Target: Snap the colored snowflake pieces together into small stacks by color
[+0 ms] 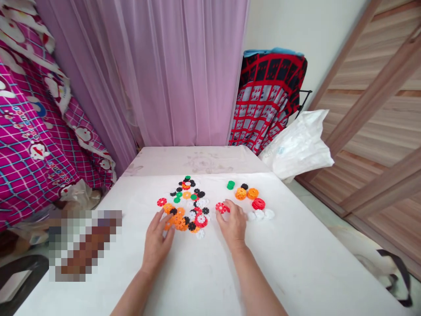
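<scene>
Notched plastic snowflake discs in several colours lie in a loose pile on the white table. My left hand (pixel 158 239) is at the pile's near left edge, fingers apart, touching or just over the orange discs (pixel 179 222). To the right of the pile, my right hand (pixel 234 224) has its thumb and index finger closed round a red disc (pixel 220 207); part of the red under the fingers is hidden. Beyond that hand are sorted groups: green discs (pixel 230 185), orange discs (pixel 253 193), red discs (pixel 258 204), white discs (pixel 265 214) and a black disc (pixel 244 187).
The white table (pixel 197 281) reaches back to a purple curtain (pixel 184 74). A white plastic bag (pixel 299 142) hangs at its far right edge. On the left is a pink patterned cloth (pixel 39 131), with a blurred-out patch (pixel 88 245) nearer me. Wooden doors (pixel 371 118) stand to the right.
</scene>
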Demonstrator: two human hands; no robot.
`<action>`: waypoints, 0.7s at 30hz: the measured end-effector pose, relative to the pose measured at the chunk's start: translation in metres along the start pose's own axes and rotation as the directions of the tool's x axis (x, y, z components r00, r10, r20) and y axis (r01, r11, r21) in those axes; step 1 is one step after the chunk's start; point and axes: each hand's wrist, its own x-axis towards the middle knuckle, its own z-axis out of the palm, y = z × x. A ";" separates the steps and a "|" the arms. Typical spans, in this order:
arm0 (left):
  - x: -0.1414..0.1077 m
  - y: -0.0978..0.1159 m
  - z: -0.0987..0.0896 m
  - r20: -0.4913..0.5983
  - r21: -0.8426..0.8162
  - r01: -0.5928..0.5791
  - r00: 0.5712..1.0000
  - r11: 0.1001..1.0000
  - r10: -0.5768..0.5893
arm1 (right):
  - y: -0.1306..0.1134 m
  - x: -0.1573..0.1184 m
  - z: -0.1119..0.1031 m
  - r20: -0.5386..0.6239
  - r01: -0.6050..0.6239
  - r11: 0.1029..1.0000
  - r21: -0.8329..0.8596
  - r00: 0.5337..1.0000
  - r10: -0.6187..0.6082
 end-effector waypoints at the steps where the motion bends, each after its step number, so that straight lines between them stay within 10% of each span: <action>1: 0.001 -0.001 0.000 0.004 -0.024 0.003 1.000 1.000 -0.003 | 0.006 0.003 -0.005 -0.025 -0.019 0.999 -0.050 1.000 0.017; 21: 0.002 -0.002 0.000 0.058 -0.176 0.067 0.997 0.982 -0.057 | 0.026 0.012 -0.010 -0.036 -0.030 0.909 -0.416 0.999 0.016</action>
